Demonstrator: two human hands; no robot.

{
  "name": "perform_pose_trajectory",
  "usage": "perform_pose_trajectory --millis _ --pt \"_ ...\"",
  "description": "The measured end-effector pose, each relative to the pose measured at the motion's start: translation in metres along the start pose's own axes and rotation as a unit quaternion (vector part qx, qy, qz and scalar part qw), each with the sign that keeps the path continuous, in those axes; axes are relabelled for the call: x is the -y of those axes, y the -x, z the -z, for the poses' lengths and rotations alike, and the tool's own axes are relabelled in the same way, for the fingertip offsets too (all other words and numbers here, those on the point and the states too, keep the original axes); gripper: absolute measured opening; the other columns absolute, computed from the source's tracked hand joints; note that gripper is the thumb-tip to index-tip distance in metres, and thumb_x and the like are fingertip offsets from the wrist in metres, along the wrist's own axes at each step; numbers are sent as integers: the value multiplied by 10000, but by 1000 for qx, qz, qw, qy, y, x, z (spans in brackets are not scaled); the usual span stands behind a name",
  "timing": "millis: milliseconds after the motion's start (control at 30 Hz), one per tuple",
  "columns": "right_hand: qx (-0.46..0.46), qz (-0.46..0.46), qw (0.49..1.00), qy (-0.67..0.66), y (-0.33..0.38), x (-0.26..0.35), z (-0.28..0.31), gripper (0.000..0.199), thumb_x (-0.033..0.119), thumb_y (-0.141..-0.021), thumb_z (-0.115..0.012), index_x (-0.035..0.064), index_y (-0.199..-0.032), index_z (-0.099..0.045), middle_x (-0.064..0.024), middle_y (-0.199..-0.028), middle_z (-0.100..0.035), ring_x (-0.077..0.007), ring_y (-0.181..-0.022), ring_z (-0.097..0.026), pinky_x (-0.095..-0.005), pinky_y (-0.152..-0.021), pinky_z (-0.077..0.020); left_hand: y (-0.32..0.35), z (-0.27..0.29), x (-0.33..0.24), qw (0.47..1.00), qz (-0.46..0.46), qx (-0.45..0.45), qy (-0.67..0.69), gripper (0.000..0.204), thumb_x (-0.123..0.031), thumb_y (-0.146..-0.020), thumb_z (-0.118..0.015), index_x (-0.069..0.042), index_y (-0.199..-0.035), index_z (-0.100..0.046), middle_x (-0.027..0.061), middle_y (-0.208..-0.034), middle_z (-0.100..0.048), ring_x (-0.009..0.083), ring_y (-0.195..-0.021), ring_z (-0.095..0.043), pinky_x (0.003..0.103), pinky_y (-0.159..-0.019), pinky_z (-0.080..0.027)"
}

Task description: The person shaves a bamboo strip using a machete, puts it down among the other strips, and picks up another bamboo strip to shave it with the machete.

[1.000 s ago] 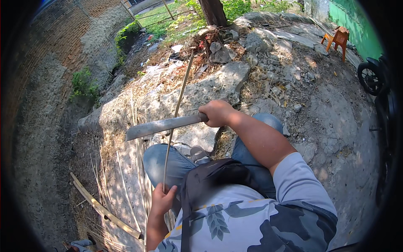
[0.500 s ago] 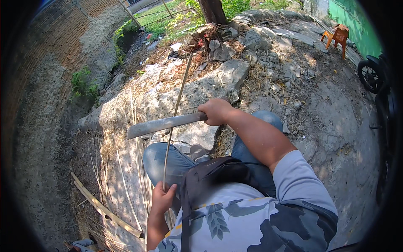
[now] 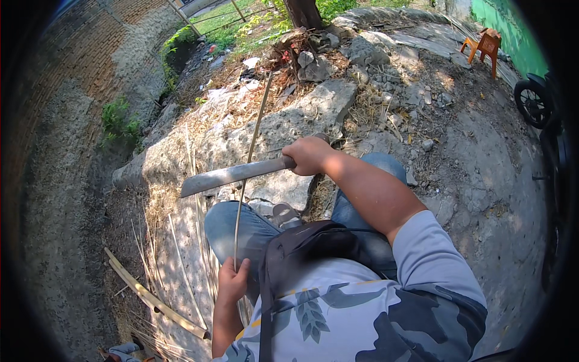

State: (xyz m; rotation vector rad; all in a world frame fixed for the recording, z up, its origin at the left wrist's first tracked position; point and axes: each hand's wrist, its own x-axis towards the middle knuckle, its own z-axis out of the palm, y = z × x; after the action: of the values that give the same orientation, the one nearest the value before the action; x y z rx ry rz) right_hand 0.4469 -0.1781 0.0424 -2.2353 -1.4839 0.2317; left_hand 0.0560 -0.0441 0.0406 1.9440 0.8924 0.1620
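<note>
My right hand (image 3: 309, 155) is wrapped round the handle of a machete (image 3: 235, 175), its broad blade reaching left in front of my knees. Under the blade, and partly hidden by it, runs a long thin bamboo strip (image 3: 256, 136). The strip's lower end is pinched between the thumb and fingers of my left hand (image 3: 232, 279), beside my left thigh. Its far end points up toward the rubble by the tree. The blade crosses the strip around its middle; whether the edge touches it I cannot tell.
Several thin strips (image 3: 196, 241) and a split bamboo piece (image 3: 154, 298) lie on the ground at my left. A concrete slab (image 3: 289, 130) lies ahead, with a tree trunk (image 3: 303, 13) beyond. An orange plastic chair (image 3: 484, 49) and a motorcycle wheel (image 3: 533, 104) are at right.
The machete and my right hand have shifted slightly up and left. My left hand has moved up a little, still holding the strip.
</note>
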Motion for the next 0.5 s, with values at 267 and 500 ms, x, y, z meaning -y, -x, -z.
perform_pose_trajectory --millis 267,500 --pt "15 -8 1000 18 4 7 15 178 228 -776 -700 152 -937 -716 -110 -913 -742 -346 -899 -716 -488 -802 -565 -1 5 5 999 -26 -5 -20 331 -285 -1008 -685 -23 -845 -564 -9 -670 -532 81 -622 -454 292 -547 -400" --pt "41 10 998 57 1 28 16 188 215 -775 -695 167 -956 -709 -81 -936 -733 -313 -961 -711 -458 -841 -558 -16 -16 -17 992 -95 -11 -83 295 -284 -986 -698 -14 -902 -613 68 -724 -654 171 -644 -557 383 -596 -467"
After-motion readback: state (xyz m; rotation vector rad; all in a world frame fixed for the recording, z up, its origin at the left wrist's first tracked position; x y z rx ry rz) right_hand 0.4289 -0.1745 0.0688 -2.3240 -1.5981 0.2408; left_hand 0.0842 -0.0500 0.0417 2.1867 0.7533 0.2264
